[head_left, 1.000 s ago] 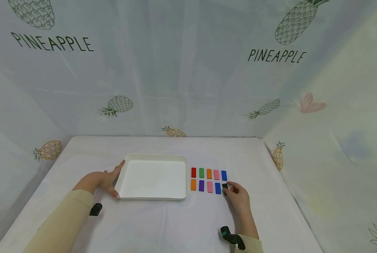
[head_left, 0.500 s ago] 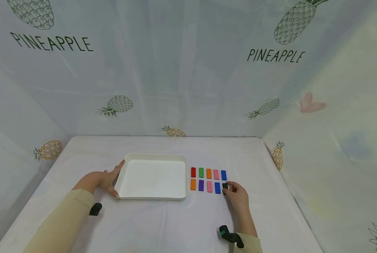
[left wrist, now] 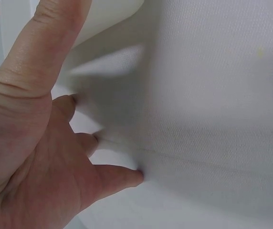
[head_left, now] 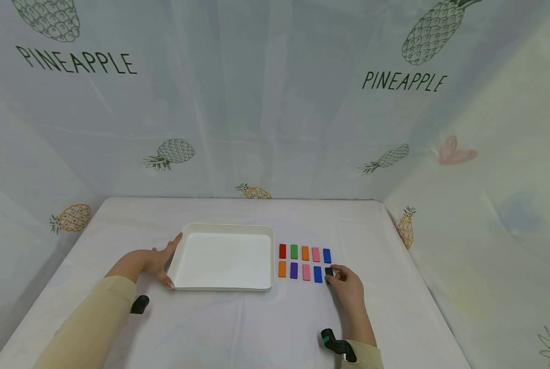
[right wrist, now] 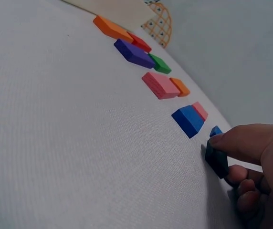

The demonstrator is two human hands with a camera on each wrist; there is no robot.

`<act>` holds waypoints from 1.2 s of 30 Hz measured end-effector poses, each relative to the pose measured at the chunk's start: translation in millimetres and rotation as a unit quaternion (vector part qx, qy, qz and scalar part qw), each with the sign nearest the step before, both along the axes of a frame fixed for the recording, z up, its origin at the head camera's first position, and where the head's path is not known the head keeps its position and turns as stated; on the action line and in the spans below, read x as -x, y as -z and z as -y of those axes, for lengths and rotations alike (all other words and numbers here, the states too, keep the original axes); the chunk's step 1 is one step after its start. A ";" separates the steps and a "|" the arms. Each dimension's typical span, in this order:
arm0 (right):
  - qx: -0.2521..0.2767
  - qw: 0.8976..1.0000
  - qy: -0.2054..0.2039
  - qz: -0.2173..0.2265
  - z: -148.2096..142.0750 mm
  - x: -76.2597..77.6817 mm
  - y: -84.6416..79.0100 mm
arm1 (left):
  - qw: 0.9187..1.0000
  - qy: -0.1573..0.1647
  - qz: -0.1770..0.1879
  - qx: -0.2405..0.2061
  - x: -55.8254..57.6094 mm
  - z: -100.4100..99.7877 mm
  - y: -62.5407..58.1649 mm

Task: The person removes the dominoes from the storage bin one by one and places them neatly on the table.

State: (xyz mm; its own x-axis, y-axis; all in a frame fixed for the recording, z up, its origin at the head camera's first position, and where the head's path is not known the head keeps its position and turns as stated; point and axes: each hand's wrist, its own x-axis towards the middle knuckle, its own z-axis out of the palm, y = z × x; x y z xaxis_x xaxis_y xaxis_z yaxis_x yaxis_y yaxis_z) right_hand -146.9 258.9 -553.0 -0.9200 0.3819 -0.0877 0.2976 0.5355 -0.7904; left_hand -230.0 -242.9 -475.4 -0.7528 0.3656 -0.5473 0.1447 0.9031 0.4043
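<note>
My left hand [head_left: 154, 263] rests at the left side of a white rectangular tray [head_left: 224, 289], thumb and fingers spread along its edge. At the right end of the near row of coloured blocks, a small black block [right wrist: 215, 161] is pinched by my right hand [head_left: 348, 288]. The thumb presses on it in the right wrist view; part of it is hidden by the fingers. Left of it lie a blue block [head_left: 318, 274], a pink block [head_left: 306, 272], a purple block [head_left: 294, 270] and an orange block [head_left: 282, 269].
The far row holds a red block [head_left: 282, 251], a green block [head_left: 294, 251], an orange block [head_left: 305, 253], a pink block [head_left: 316, 254] and a blue block [head_left: 327, 255]. A white cloth covers the table [head_left: 238, 328]. Behind hangs a pineapple-print curtain [head_left: 275, 102].
</note>
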 end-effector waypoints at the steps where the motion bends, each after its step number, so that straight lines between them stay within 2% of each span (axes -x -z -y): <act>1: -0.001 1.000 0.001 -0.001 -0.3 -0.3 -0.2 | 1.000 -0.001 0.000 0.000 -0.1 0.0 0.3; 12: 0.010 1.000 0.002 0.004 -0.2 -0.3 0.1 | 1.000 -0.009 0.002 -0.030 -1.7 2.9 2.7; 18: 0.016 1.000 0.002 0.005 0.6 -0.7 -0.1 | 0.998 0.003 -0.028 -0.052 -5.0 10.2 11.2; 24: 0.012 1.000 0.001 0.007 2.3 -1.1 -0.2 | 0.995 -0.022 -0.029 -0.088 -17.3 15.6 9.4; 27: 0.011 1.000 -0.001 0.006 2.1 -1.0 -0.4 | 0.994 -0.027 -0.037 -0.101 -23.3 18.4 12.3; 32: 0.014 1.000 -0.014 0.007 -3.0 -1.0 -0.9 | 0.993 -0.034 -0.064 -0.097 -30.4 20.8 19.6; 36: 0.033 0.999 -0.041 0.000 -10.7 -4.0 -3.7 | 0.991 -0.035 -0.086 -0.098 -35.4 20.3 22.4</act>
State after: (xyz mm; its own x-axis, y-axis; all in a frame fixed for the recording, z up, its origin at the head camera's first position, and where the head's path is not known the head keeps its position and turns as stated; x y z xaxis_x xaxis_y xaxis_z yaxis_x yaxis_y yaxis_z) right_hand -143.0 269.6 -549.3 -0.9478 0.2994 -0.1092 0.2546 0.5054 -0.8245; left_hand -194.6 -263.3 -497.8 -0.8555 0.3965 -0.3329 0.1668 0.8198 0.5478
